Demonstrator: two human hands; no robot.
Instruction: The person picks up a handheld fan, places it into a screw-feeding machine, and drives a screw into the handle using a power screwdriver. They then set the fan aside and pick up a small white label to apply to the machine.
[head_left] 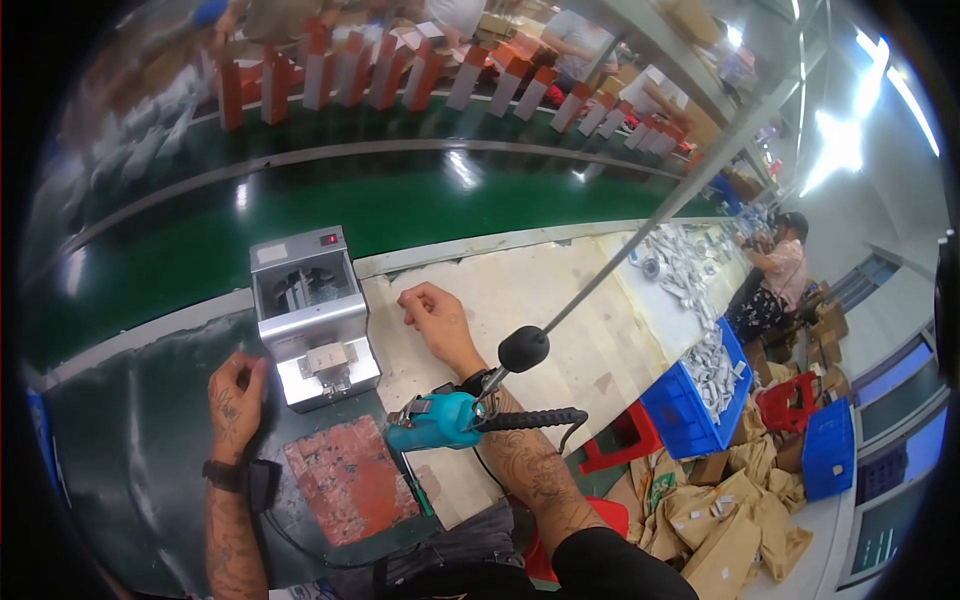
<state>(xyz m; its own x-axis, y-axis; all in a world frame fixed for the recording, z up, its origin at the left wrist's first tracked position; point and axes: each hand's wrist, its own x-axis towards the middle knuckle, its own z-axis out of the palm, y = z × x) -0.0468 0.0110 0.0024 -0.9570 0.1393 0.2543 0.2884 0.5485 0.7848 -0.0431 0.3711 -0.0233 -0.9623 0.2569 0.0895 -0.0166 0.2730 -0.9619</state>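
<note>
My left hand (237, 400) rests on the dark green work surface left of a silver box-shaped machine (318, 325); its fingers curl toward the thumb and I see nothing in them. The machine has an open-topped bin with dark contents, a small red display and a pale block on its front. On the cardboard-coloured sheet to the right, my right hand (440, 318) lies loosely closed, with no object showing. Over my right forearm hangs a teal power screwdriver (435, 422) with a coiled black cord. A worn reddish plate (350, 482) lies in front of the machine.
A green conveyor belt (400, 205) runs beyond the bench, with upright orange-and-white boxes (390, 75) behind it. Silvery parts (672, 270) lie at right, above a filled blue bin (690, 410). Brown paper bags (720, 520) cover the floor; a co-worker (780, 265) is farther off.
</note>
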